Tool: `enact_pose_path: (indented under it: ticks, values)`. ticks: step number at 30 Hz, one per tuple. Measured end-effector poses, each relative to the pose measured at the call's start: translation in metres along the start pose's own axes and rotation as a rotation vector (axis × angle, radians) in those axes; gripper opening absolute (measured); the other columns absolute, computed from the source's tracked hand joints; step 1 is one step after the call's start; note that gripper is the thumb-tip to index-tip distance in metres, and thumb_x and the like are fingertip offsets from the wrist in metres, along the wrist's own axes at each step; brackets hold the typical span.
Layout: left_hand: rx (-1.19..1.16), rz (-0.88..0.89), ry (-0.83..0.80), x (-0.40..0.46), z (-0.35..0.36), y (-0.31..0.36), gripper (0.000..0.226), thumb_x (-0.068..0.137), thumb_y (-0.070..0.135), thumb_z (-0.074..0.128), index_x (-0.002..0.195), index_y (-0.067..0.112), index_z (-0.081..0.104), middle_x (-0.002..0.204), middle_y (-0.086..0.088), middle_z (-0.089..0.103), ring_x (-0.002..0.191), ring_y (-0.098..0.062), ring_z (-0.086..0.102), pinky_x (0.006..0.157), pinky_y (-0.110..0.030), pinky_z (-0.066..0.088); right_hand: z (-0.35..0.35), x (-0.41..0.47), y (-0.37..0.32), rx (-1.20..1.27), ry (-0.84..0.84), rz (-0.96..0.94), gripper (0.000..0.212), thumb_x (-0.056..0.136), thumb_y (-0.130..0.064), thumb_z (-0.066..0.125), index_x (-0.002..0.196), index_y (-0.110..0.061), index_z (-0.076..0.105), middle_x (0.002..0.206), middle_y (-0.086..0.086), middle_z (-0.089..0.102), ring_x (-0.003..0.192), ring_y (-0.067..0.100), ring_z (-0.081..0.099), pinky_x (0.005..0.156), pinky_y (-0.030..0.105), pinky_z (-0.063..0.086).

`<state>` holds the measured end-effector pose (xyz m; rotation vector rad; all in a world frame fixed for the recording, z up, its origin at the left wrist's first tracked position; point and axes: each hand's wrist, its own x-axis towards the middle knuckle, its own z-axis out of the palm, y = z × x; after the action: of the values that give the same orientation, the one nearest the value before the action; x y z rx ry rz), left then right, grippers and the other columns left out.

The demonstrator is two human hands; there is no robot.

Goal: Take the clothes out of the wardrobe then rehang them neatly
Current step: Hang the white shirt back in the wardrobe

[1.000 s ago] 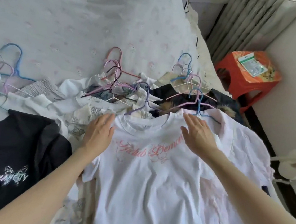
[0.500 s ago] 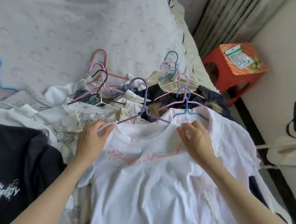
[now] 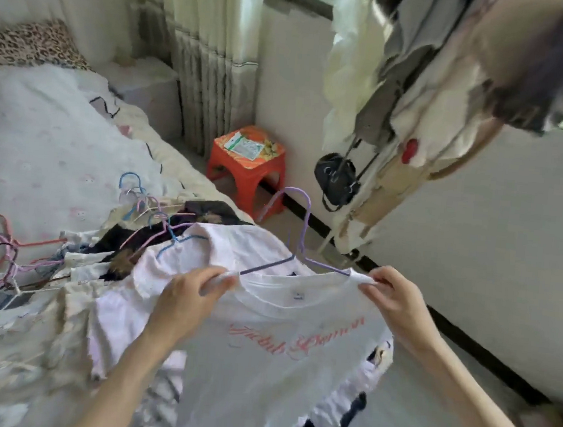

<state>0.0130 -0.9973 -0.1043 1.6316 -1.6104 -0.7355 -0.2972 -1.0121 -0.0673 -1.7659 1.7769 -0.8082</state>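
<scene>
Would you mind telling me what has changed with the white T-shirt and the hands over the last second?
Both hands went from lying flat on the white T-shirt to pinching its shoulders: the left hand at one side of the collar, the right hand at the other. The shirt, on its purple hanger, has been lifted off the pile. The other clothes and hangers stay on the bed.

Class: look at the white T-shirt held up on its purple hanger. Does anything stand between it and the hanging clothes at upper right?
Nothing visible does. The left hand and right hand pinch the T-shirt at its shoulders, on the hanger. Only open floor shows between it and the hanging clothes; their rail is out of view.
</scene>
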Motion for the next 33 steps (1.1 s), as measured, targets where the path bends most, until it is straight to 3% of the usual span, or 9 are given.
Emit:
enact_pose_path:
  ticks: [3, 6, 8, 14, 17, 21, 24, 27, 33]
  values:
    - [-0.101, 0.156, -0.134, -0.009, 0.043, 0.064, 0.049, 0.086, 0.054, 0.052, 0.092, 0.01, 0.072, 0.094, -0.001, 0.068, 0.087, -0.009, 0.057, 0.076, -0.012, 0.038, -0.075, -0.055, 0.022, 0.076, 0.134, 0.031, 0.025, 0.083, -0.013, 0.068, 0.077, -0.036, 0.063, 0.076, -0.013, 0.06, 0.072, -0.006, 0.055, 0.069, 0.02, 0.038]
    - [-0.127, 0.262, -0.281, -0.026, 0.09, 0.126, 0.01, 0.088, 0.024, 0.06, 0.084, 0.024, 0.069, 0.085, 0.008, 0.067, 0.085, -0.009, 0.058, 0.078, -0.015, 0.04, -0.14, -0.125, 0.044, 0.13, 0.284, 0.088, 0.038, 0.083, -0.016, 0.067, 0.071, -0.052, 0.068, 0.071, -0.008, 0.055, 0.065, 0.002, 0.05, 0.06, 0.017, 0.032]
    - [-0.132, 0.375, -0.342, -0.045, 0.118, 0.166, 0.021, 0.087, 0.018, 0.063, 0.076, 0.036, 0.062, 0.081, 0.009, 0.065, 0.082, -0.006, 0.058, 0.075, -0.017, 0.042, -0.174, -0.176, 0.061, 0.174, 0.392, 0.128, 0.046, 0.084, -0.013, 0.065, 0.068, -0.056, 0.067, 0.071, -0.011, 0.06, 0.064, 0.001, 0.051, 0.059, 0.014, 0.034]
    - [-0.124, 0.731, -0.48, -0.122, 0.189, 0.279, 0.002, 0.084, 0.028, 0.063, 0.082, 0.029, 0.062, 0.09, 0.014, 0.06, 0.076, -0.008, 0.055, 0.071, -0.035, 0.046, -0.244, -0.329, 0.088, 0.216, 0.824, 0.271, 0.016, 0.086, -0.012, 0.062, 0.09, -0.023, 0.074, 0.078, -0.031, 0.067, 0.077, -0.013, 0.059, 0.069, 0.005, 0.042]
    - [-0.111, 0.869, -0.389, -0.17, 0.211, 0.327, 0.01, 0.077, 0.03, 0.06, 0.076, 0.023, 0.067, 0.065, 0.012, 0.055, 0.072, -0.01, 0.049, 0.064, -0.037, 0.044, -0.274, -0.385, 0.089, 0.078, 1.039, 0.23, 0.017, 0.086, -0.021, 0.062, 0.1, -0.02, 0.072, 0.098, -0.019, 0.069, 0.094, -0.006, 0.061, 0.083, 0.009, 0.044]
    - [-0.236, 0.857, -0.425, -0.223, 0.235, 0.376, 0.003, 0.085, 0.014, 0.066, 0.082, 0.014, 0.068, 0.07, 0.019, 0.055, 0.074, -0.015, 0.056, 0.072, -0.037, 0.041, -0.299, -0.459, 0.1, -0.226, 0.971, 0.31, 0.027, 0.089, -0.04, 0.056, 0.113, -0.029, 0.062, 0.115, -0.02, 0.059, 0.108, 0.003, 0.056, 0.097, 0.022, 0.039]
    - [-0.25, 0.965, -0.42, -0.257, 0.253, 0.398, 0.007, 0.085, 0.01, 0.066, 0.081, 0.016, 0.065, 0.071, 0.014, 0.054, 0.066, -0.012, 0.05, 0.071, -0.04, 0.041, -0.312, -0.504, 0.107, -0.25, 1.025, 0.398, 0.039, 0.089, -0.051, 0.044, 0.107, -0.026, 0.068, 0.1, -0.021, 0.062, 0.098, 0.005, 0.058, 0.087, 0.018, 0.043]
    - [-0.33, 0.99, -0.476, -0.279, 0.276, 0.411, 0.01, 0.085, 0.005, 0.064, 0.079, 0.014, 0.064, 0.069, 0.014, 0.055, 0.065, -0.013, 0.051, 0.067, -0.047, 0.044, -0.328, -0.536, 0.113, -0.397, 0.964, 0.46, 0.035, 0.086, -0.04, 0.051, 0.103, -0.017, 0.071, 0.086, -0.008, 0.061, 0.085, 0.016, 0.059, 0.076, 0.036, 0.049]
    - [-0.39, 0.981, -0.653, -0.319, 0.312, 0.432, 0.014, 0.086, 0.007, 0.063, 0.077, 0.018, 0.063, 0.079, 0.011, 0.061, 0.075, 0.0, 0.054, 0.064, -0.008, 0.036, -0.347, -0.583, 0.111, -0.444, 1.067, 0.599, 0.029, 0.085, -0.048, 0.053, 0.075, -0.021, 0.059, 0.073, -0.014, 0.055, 0.073, 0.013, 0.057, 0.069, 0.037, 0.046]
